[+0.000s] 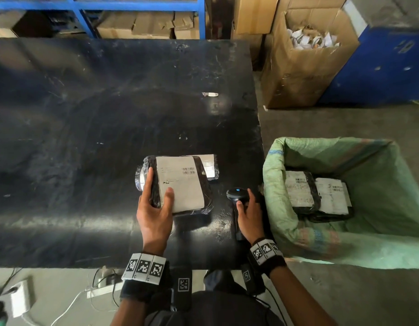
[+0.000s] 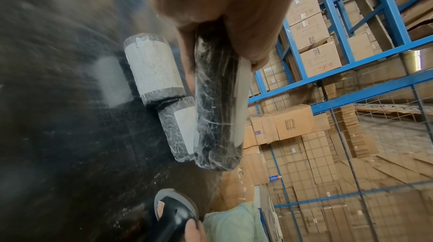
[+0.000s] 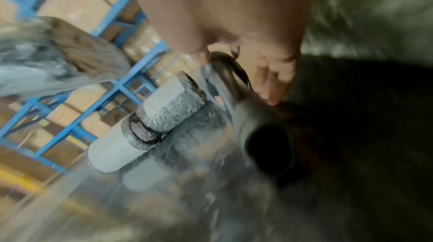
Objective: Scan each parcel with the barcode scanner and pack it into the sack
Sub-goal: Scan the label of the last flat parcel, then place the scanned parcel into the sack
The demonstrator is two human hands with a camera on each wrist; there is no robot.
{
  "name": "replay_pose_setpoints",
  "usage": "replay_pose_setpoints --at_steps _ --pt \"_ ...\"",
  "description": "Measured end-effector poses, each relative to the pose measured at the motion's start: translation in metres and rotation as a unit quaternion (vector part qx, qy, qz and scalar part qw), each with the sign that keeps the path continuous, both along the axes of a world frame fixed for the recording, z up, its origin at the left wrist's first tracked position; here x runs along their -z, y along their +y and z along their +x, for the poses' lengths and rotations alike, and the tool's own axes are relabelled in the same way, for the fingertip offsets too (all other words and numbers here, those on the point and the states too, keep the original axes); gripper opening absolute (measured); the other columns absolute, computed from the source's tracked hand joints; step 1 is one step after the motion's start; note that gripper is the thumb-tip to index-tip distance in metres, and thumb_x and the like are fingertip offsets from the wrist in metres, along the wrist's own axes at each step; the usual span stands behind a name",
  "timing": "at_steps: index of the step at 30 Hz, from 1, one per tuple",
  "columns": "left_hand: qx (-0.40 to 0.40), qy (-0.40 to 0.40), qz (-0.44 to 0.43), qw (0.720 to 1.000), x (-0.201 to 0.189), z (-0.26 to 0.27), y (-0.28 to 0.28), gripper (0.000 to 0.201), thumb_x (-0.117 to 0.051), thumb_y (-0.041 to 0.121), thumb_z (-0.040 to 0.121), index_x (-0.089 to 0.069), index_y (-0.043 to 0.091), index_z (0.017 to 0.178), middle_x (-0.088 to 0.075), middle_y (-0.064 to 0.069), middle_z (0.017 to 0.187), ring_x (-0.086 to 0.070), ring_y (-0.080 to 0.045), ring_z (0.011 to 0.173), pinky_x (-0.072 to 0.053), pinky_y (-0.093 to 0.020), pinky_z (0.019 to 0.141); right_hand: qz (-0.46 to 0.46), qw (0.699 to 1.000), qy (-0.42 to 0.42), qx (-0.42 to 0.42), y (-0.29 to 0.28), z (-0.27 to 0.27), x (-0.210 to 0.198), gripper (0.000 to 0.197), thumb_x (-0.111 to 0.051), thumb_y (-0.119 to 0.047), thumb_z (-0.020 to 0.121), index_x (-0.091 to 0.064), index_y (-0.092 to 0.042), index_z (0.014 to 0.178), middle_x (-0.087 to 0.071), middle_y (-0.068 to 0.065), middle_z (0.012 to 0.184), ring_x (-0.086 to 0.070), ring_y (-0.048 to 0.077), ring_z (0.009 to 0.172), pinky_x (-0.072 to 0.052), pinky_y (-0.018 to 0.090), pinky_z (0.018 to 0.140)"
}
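My left hand [image 1: 156,198] grips a black plastic-wrapped parcel [image 1: 180,182] with a white barcode label facing up, lifted just above the black table [image 1: 86,114]; thumb on the label, fingers under its left edge. The left wrist view shows this parcel [image 2: 218,101] edge-on in the hand. Two more wrapped parcels lie on the table behind it [image 2: 154,68] [image 2: 182,127]; from the head, one peeks out [image 1: 209,167]. My right hand [image 1: 248,208] holds the black barcode scanner [image 1: 237,195], blue light lit, right of the parcel. The green sack [image 1: 344,243] stands open at the right, with two labelled parcels [image 1: 316,196] inside.
A small knife-like tool [image 1: 210,94] lies further back on the table. An open cardboard box [image 1: 304,67] full of paper scraps stands beyond the sack. Blue shelving [image 1: 133,5] with cartons runs behind the table. Cables and a white device [image 1: 18,300] lie on the floor at lower left.
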State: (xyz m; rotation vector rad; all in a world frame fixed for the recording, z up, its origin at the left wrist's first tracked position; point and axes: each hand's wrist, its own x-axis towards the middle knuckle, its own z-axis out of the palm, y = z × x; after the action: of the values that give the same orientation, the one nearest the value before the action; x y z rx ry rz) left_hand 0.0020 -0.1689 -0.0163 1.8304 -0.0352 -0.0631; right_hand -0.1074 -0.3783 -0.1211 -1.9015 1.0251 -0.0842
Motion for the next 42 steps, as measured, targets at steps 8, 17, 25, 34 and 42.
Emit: replay_pose_setpoints --at_steps 8,17,25,34,42 --pt "0.061 0.009 -0.037 0.997 -0.004 -0.006 -0.04 0.064 -0.068 0.023 0.095 -0.042 0.038 0.151 -0.053 0.009 0.149 -0.054 -0.004 0.133 -0.049 -0.038 0.11 0.056 0.973 -0.168 -0.145 -0.006 0.014 -0.102 0.05 -0.042 -0.047 0.101 -0.026 -0.056 0.147 -0.055 -0.001 0.137 -0.061 0.007 0.112 -0.051 0.03 0.099" --pt "0.143 0.0 -0.092 0.985 -0.024 -0.002 -0.087 0.062 -0.067 0.021 0.095 -0.043 0.035 0.151 -0.053 0.007 0.149 -0.057 0.0 0.128 -0.054 -0.014 0.09 0.077 0.966 -0.227 -0.098 -0.017 0.021 -0.122 0.054 -0.052 -0.043 0.098 -0.034 -0.044 0.149 -0.046 -0.011 0.15 -0.049 0.007 0.134 -0.049 0.043 0.106" --pt "0.2 0.053 -0.164 0.965 -0.04 -0.008 -0.131 0.06 -0.064 0.01 0.096 -0.044 0.025 0.15 -0.056 0.016 0.137 -0.061 0.014 0.113 -0.054 -0.009 0.079 0.1 0.958 -0.266 -0.036 -0.053 0.006 -0.144 0.05 -0.055 -0.024 0.1 -0.042 -0.035 0.147 -0.044 -0.022 0.149 -0.043 -0.004 0.136 -0.041 0.034 0.114" --pt "0.369 0.035 -0.005 0.929 -0.042 -0.033 -0.213 0.056 -0.045 0.045 0.104 -0.024 0.041 0.155 -0.056 0.018 0.135 -0.057 -0.005 0.117 -0.047 -0.033 0.105 0.064 0.97 -0.235 0.005 -0.144 -0.054 -0.17 0.049 -0.056 -0.014 0.099 -0.046 -0.024 0.146 -0.048 -0.014 0.148 -0.045 -0.005 0.134 -0.042 0.019 0.108" --pt "0.391 -0.103 0.256 0.878 0.015 -0.063 -0.276 0.087 -0.031 0.052 0.089 -0.022 -0.001 0.157 -0.014 -0.025 0.165 -0.006 -0.044 0.154 -0.018 -0.055 0.125 0.05 0.99 0.062 -0.113 -0.286 -0.124 -0.166 0.046 -0.06 -0.014 0.097 -0.05 -0.024 0.141 -0.057 0.0 0.142 -0.054 0.015 0.129 -0.046 0.014 0.095"
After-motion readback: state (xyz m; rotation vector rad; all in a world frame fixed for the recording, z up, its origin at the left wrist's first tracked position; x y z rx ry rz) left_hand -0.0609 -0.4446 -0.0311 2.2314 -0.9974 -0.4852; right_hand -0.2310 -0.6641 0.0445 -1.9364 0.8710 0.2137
